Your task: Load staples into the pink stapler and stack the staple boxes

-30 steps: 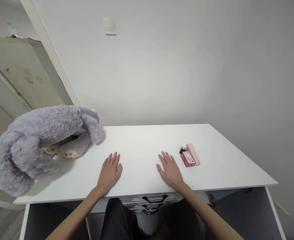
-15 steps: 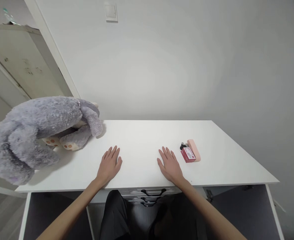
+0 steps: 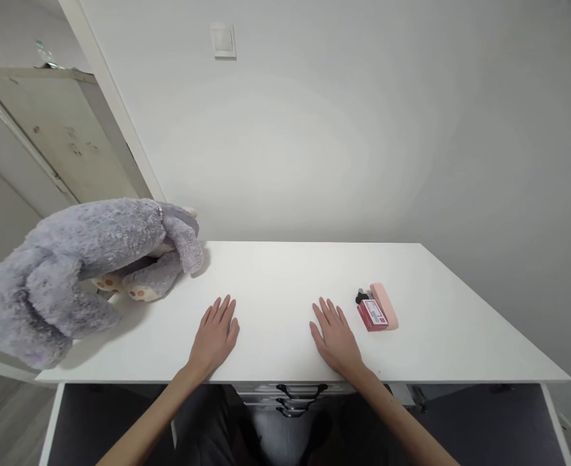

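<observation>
My left hand (image 3: 215, 336) lies flat on the white tabletop (image 3: 270, 310), fingers stretched out and nothing in them. My right hand (image 3: 335, 336) rests flat too, its fingers slightly spread and holding nothing. Just right of it, without contact, sits a red and white box (image 3: 373, 315). A pink oblong case (image 3: 385, 305) leans close along the box's right side. Behind the box is a small black object with a grey end (image 3: 362, 296), whose kind I cannot make out. To the left of my left hand, a large grey plush toy (image 3: 105, 236) slumps forward on the table.
Below the front edge are drawers with black handles (image 3: 302, 391) and dark open spaces on both sides. A plain wall (image 3: 290, 129) with a light switch (image 3: 224, 41) rises behind the table. A pale cabinet (image 3: 57, 136) stands at the far left.
The whole view has shifted slightly, so the table and everything on it appear a little lower. Both hands stay flat in the same places on the table.
</observation>
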### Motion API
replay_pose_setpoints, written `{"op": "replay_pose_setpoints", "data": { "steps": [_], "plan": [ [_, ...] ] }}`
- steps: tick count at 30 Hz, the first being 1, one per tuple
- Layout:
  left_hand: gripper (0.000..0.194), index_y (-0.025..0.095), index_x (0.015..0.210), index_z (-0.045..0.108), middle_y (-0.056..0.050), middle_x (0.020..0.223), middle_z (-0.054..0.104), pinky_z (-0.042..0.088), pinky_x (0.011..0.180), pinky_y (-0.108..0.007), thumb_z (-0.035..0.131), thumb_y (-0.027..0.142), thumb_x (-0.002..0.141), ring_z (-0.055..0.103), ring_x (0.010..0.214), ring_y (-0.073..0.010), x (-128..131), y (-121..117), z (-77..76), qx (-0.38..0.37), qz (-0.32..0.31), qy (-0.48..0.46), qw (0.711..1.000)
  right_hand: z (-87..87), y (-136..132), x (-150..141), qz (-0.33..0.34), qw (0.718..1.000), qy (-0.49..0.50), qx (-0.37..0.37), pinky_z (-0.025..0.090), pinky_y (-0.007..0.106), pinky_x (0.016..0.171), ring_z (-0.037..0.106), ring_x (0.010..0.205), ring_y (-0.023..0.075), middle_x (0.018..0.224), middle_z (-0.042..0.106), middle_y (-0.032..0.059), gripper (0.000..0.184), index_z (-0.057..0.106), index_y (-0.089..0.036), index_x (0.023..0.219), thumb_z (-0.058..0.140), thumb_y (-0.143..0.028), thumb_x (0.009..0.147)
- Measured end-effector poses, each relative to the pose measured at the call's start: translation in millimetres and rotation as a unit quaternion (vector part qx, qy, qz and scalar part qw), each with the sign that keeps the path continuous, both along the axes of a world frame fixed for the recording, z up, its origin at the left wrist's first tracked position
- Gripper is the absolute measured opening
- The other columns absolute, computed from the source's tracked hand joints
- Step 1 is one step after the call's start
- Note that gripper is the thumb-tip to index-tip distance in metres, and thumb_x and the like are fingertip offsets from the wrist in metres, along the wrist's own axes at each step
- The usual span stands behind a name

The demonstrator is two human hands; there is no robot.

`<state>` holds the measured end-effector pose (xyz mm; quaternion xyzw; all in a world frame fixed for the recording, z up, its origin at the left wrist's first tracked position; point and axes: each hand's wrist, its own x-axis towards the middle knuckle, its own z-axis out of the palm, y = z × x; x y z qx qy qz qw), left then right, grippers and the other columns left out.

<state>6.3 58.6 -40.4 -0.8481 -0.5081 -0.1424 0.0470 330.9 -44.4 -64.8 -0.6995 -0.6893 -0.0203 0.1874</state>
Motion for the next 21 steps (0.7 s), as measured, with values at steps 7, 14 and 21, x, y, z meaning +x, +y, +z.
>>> {"op": "replay_pose_setpoints", "data": {
  "steps": [7, 14, 21],
  "plan": [
    [0.060, 0.023, 0.159, 0.044, -0.005, 0.167, 0.039, 0.030, 0.127, -0.053, 0.037, 0.045, 0.104, 0.031, 0.157, -0.0307, -1.0, -31.3, -7.5, 0.012, 0.012, 0.000, 1.000, 1.4, -14.7, 1.7, 0.045, 0.997, 0.059, 0.002, 0.024, 0.052, 0.130, 0.030, 0.158, 0.0298, 0.167, 0.038, 0.0098, 0.056, 0.051, -0.015, 0.155, 0.036, -0.043, 0.109],
    [0.057, 0.023, 0.158, 0.046, -0.004, 0.165, 0.042, 0.034, 0.125, -0.054, 0.040, 0.042, 0.104, 0.036, 0.155, -0.0309, 0.4, -58.7, -6.5, 0.041, 0.037, -0.009, 0.998, 39.9, -63.4, 27.4, 0.032, 0.961, 0.273, 0.032, 0.048, 0.044, 0.116, 0.052, 0.144, 0.0269, 0.155, 0.057, 0.0052, 0.050, 0.050, -0.029, 0.154, 0.044, -0.046, 0.107],
    [0.054, 0.022, 0.152, 0.054, -0.004, 0.162, 0.045, 0.037, 0.123, -0.055, 0.042, 0.041, 0.103, 0.041, 0.152, -0.0323, 4.8, -58.7, -3.8, 0.054, 0.046, -0.015, 0.997, 46.0, -90.9, 59.4, -0.239, 0.887, 0.335, 0.210, 0.041, 0.056, 0.115, 0.050, 0.142, 0.0387, 0.156, 0.051, 0.0137, 0.066, 0.047, -0.022, 0.154, 0.049, -0.060, 0.100]
  ]
}}
